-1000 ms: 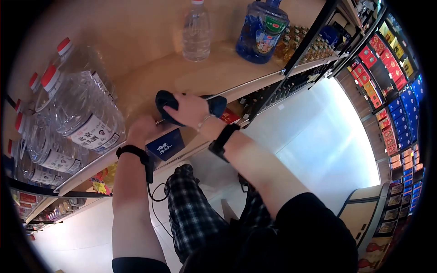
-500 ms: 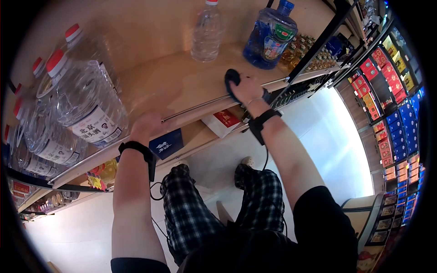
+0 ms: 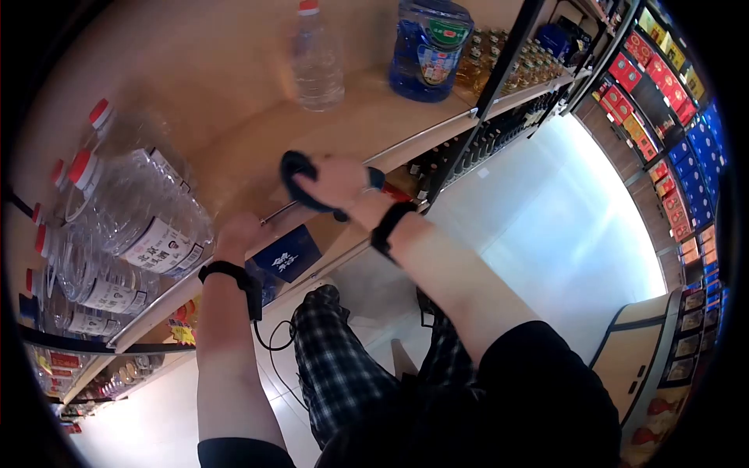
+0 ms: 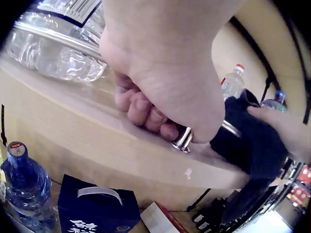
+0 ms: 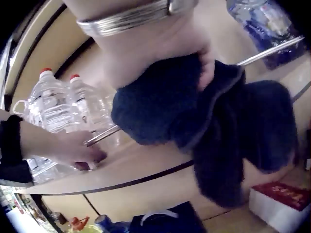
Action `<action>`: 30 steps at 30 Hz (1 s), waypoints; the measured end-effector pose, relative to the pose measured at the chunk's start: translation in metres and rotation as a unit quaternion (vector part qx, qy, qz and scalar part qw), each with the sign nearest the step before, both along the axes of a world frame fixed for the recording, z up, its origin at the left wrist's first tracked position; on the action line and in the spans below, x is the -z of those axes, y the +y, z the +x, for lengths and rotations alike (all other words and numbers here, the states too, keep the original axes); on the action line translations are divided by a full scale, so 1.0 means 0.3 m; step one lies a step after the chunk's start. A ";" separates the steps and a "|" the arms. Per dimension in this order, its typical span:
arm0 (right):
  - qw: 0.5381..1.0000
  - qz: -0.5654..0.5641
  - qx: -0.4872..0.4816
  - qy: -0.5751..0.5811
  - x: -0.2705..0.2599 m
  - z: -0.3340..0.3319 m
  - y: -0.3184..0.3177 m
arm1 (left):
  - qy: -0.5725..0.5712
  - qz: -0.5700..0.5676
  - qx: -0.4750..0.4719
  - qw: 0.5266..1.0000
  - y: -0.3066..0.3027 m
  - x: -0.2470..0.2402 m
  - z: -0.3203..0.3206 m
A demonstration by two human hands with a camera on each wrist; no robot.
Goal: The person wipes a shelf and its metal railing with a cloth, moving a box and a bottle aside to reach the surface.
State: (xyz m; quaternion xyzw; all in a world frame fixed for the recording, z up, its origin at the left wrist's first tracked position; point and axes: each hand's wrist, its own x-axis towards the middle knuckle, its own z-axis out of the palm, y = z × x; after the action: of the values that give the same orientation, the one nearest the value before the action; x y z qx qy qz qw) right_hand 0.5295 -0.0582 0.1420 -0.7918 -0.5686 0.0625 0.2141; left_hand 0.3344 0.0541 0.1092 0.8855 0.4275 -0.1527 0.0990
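Note:
A thin metal rail (image 5: 103, 134) runs along the shelf's front edge. My left hand (image 3: 240, 236) grips it near one end, and in the left wrist view the hand (image 4: 165, 77) has its fingers curled round the rail beside its bright metal end. A dark blue cloth (image 5: 160, 104) is bunched in my right hand (image 3: 337, 181), draped over the rail with loose folds hanging in front. Thumb and fingers of the right hand (image 5: 146, 56) clasp the cloth from above, a short way right of the left hand.
Large clear bottles (image 3: 160, 234) with red caps crowd the shelf's left. Farther back stand a single clear bottle (image 3: 318, 74), a blue jug (image 3: 431, 54) and small amber bottles (image 3: 530, 66). A dark blue box (image 3: 287, 256) and a red-and-white box (image 5: 279, 206) sit below the edge.
My right hand and the cloth went right along the rail, then came back left near my left hand. The left hand has stayed on the rail. The head view has shifted a little.

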 end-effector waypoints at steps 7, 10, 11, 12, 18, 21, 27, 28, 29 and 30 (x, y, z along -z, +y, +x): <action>0.982 -0.032 0.179 -0.044 0.004 0.462 -0.080 | -0.078 0.019 0.017 0.997 0.009 0.046 -0.018; 0.970 -0.026 0.222 -0.091 0.022 0.485 -0.055 | -0.065 0.013 0.006 0.998 -0.019 -0.006 -0.016; 0.970 -0.027 0.215 -0.108 0.041 0.479 -0.041 | -0.070 0.015 0.004 0.997 -0.026 -0.015 -0.015; 0.970 -0.028 0.209 -0.124 0.052 0.438 -0.029 | -0.074 0.016 0.004 0.997 -0.030 -0.020 -0.013; 0.989 0.045 0.104 -0.091 0.031 0.002 -0.019 | -0.103 0.040 0.039 0.993 0.068 0.135 -0.029; 0.997 0.045 0.048 -0.048 0.022 -0.144 0.018 | -0.054 0.060 0.025 0.996 0.033 0.077 -0.016; 0.999 0.014 0.004 0.035 0.002 0.044 -0.020 | -0.046 0.038 0.017 0.998 0.004 0.038 -0.018; 0.999 0.004 0.038 0.013 0.029 0.124 -0.021 | -0.039 0.017 0.002 0.999 -0.002 0.036 -0.017; 0.997 0.027 0.078 -0.004 0.079 0.219 -0.015 | -0.032 -0.006 -0.010 0.999 -0.001 0.017 -0.008; 0.993 -0.015 0.114 -0.026 0.025 0.277 -0.049 | -0.025 -0.028 -0.020 0.999 0.001 0.013 -0.005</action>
State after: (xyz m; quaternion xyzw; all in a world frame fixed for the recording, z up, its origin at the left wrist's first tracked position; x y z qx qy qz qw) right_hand 0.6126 -0.0729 0.1344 -0.8560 -0.4788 0.0257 0.1935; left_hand 0.3329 0.0542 0.1052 0.8774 0.4379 -0.1402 0.1371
